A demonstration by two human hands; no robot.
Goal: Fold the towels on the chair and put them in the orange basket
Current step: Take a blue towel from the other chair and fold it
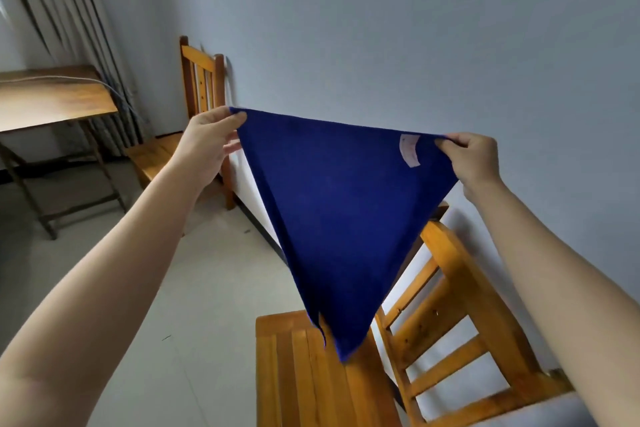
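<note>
A dark blue cloth towel (332,211) hangs in the air as a downward-pointing triangle above the slatted wooden chair (346,374). The left hand (207,139) pinches its upper left corner between thumb and fingers (232,147); the right hand (474,159) pinches the upper right corner, beside a small white label (409,150).
</note>
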